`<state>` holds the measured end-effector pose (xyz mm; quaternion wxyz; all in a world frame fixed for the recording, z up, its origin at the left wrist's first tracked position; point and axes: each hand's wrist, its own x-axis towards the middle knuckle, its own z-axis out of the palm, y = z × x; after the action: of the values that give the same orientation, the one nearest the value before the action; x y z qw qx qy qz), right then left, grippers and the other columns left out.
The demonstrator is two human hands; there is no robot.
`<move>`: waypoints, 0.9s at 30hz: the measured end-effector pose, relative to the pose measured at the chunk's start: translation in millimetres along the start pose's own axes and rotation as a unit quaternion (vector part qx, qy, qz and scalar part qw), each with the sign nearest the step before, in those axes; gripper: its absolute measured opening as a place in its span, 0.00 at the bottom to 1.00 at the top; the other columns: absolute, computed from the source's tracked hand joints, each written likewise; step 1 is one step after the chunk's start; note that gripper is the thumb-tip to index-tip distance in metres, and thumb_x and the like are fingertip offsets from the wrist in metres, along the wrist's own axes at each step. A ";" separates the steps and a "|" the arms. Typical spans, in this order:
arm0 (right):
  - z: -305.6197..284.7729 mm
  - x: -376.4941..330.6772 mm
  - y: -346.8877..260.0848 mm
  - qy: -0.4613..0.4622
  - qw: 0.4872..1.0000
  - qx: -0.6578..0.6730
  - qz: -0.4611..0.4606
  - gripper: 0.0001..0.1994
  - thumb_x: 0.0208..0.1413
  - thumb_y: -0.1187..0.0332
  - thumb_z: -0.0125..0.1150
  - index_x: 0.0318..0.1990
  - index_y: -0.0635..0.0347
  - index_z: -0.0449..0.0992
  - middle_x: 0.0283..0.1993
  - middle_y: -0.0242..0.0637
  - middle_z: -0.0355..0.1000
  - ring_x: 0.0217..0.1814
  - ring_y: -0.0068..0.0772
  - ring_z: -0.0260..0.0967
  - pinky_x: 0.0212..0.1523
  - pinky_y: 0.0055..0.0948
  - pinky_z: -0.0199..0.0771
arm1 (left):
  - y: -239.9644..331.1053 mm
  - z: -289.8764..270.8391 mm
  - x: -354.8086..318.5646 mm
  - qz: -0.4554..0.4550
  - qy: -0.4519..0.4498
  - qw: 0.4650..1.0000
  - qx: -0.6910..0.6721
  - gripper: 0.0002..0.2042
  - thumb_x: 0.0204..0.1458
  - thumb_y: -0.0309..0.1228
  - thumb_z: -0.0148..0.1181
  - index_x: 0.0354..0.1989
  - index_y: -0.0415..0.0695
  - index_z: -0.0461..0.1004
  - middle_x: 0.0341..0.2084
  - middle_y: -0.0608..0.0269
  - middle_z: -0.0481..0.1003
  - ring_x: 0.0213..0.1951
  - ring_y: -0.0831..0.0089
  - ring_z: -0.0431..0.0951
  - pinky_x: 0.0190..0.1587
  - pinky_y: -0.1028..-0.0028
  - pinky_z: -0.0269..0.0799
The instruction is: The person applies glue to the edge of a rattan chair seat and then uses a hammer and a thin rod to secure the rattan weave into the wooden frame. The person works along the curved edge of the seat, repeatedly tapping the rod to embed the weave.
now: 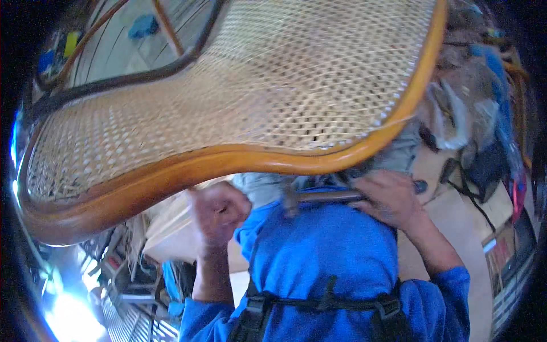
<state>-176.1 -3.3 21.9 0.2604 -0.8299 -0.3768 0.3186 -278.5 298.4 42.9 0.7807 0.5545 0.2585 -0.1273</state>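
Two hands are raised under the chair seat (239,91), a woven cane panel in a curved orange-brown wooden frame that fills the upper part of the view and tilts down toward the left. Your left hand (219,212) is closed into a fist just below the near rail of the frame; what it grips, if anything, is hidden by the curled fingers, so I cannot tell. Your right hand (390,199) sits to the right, under the frame's lower right corner, its fingers wrapped around the wooden handle (322,196) of a tool that lies level and points left; its far end is blurred. Both hands are near each other, with your blue shirt (330,256) and a black chest strap (319,305) below them. On the right, cluttered boards and dark cables (467,194) lie on the floor. At the far left, bright light washes out the ground.
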 end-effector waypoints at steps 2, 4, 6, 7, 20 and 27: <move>4.2 11.8 -5.0 0.029 0.996 0.010 -0.080 0.16 0.46 0.55 0.59 0.37 0.55 0.72 0.30 0.35 0.66 0.34 0.41 0.68 0.33 0.38 0.68 | 3.7 12.1 4.4 0.066 -0.072 0.987 -0.128 0.43 0.47 0.70 0.21 0.18 0.38 0.68 0.07 0.73 0.54 0.10 0.81 0.49 0.16 0.78 0.49; 4.4 15.4 -6.1 0.104 0.987 0.032 -0.117 0.14 0.46 0.56 0.59 0.36 0.55 0.71 0.30 0.35 0.67 0.34 0.41 0.68 0.34 0.37 0.68 | 10.1 24.6 9.4 0.036 -0.122 0.978 -0.168 0.44 0.45 0.72 0.21 0.21 0.37 0.68 0.07 0.73 0.53 0.11 0.80 0.48 0.17 0.77 0.48; 4.7 10.6 -3.0 0.217 0.964 0.076 -0.132 0.13 0.46 0.58 0.59 0.35 0.55 0.71 0.31 0.34 0.68 0.33 0.40 0.68 0.34 0.37 0.68 | 11.5 36.3 7.3 0.001 -0.129 0.971 -0.199 0.45 0.42 0.74 0.21 0.24 0.37 0.68 0.08 0.73 0.53 0.11 0.80 0.49 0.17 0.77 0.48; -3.6 -3.1 1.3 0.272 0.955 0.081 -0.090 0.09 0.48 0.64 0.59 0.35 0.58 0.72 0.33 0.37 0.71 0.34 0.41 0.69 0.36 0.38 0.69 | 10.9 40.5 4.5 -0.019 -0.112 0.971 -0.213 0.46 0.41 0.75 0.21 0.25 0.36 0.67 0.09 0.73 0.54 0.12 0.80 0.49 0.17 0.77 0.48; 131.9 -171.6 180.6 0.610 0.646 0.048 0.457 0.10 0.55 0.71 0.51 0.42 0.66 0.70 0.34 0.36 0.70 0.35 0.31 0.66 0.39 0.28 0.67 | 6.9 59.4 3.8 -0.139 -0.031 0.981 -0.134 0.21 0.58 0.52 0.40 0.30 0.44 0.65 0.08 0.75 0.53 0.08 0.83 0.51 0.11 0.79 0.56; 107.2 -188.9 202.5 0.451 0.685 -0.022 0.572 0.18 0.52 0.69 0.55 0.50 0.67 0.65 0.44 0.53 0.67 0.45 0.48 0.66 0.48 0.36 0.64 | -3.4 68.5 26.1 -0.095 -0.051 0.985 -0.134 0.28 0.55 0.60 0.34 0.22 0.46 0.64 0.07 0.75 0.52 0.09 0.80 0.54 0.18 0.74 0.61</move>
<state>-257.7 -249.7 -122.3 0.1478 -0.9332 0.3273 -0.0155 -240.4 235.6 43.3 0.8443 0.4112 0.2845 -0.1928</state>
